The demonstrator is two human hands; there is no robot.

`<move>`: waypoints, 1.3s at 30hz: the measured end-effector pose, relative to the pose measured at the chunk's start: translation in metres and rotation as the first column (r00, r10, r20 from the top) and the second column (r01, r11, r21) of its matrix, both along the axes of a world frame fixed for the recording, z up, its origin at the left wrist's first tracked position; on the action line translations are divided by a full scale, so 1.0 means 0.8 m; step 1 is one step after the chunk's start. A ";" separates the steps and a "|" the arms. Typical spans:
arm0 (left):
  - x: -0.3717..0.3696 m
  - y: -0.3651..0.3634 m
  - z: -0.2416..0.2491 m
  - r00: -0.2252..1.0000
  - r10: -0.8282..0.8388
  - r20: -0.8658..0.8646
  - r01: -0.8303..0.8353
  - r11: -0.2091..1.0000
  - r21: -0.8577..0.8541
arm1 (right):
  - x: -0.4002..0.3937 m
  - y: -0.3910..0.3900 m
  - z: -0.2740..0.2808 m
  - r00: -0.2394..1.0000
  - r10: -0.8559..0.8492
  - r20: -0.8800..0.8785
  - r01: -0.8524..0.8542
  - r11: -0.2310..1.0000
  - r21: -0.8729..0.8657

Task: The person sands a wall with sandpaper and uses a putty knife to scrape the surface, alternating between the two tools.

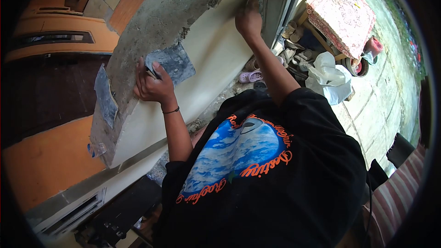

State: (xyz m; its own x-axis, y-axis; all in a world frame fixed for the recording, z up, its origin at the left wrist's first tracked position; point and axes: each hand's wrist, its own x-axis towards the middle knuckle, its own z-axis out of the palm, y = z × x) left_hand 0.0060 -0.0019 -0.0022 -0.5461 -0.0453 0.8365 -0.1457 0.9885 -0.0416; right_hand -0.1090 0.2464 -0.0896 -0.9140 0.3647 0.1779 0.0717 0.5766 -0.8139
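My left hand, with a dark band at its wrist, is closed on a mottled grey sheet. This sheet lies over the border between rough grey concrete and a smooth cream-white surface. Near the upper end of the same pale surface is my right hand. Its fingers are bent and pressed together by the door frame, and what they hold is too dark to make out. Another grey sheet rests at the left edge of the concrete.
A clear plastic cup is at the lower left end of the concrete. On the right are a grey frame, several shoes, a white plastic bag and a table with a patterned cloth. Striped fabric shows at lower right.
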 end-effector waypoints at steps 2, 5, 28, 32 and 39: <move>-0.006 -0.001 0.001 1.000 0.002 -0.010 -0.003 1.000 -0.019 | 0.029 -0.021 0.047 0.999 0.038 0.012 -0.038 0.998 0.041; -0.005 0.000 0.001 1.000 0.003 -0.026 -0.003 1.000 -0.020 | 0.020 -0.006 0.042 0.995 0.097 0.018 -0.098 0.990 0.098; -0.004 0.003 0.003 1.000 -0.012 -0.018 0.012 1.000 0.009 | 0.072 -0.066 0.037 0.981 0.185 -0.062 -0.182 0.981 0.061; -0.003 0.001 0.003 1.000 -0.012 -0.012 0.012 1.000 -0.003 | 0.051 -0.038 0.042 0.995 0.092 -0.035 -0.092 0.996 -0.005; -0.005 0.008 0.007 0.999 -0.023 -0.025 0.023 1.000 0.006 | 0.096 -0.092 0.047 0.939 0.258 -0.227 -0.235 0.964 0.126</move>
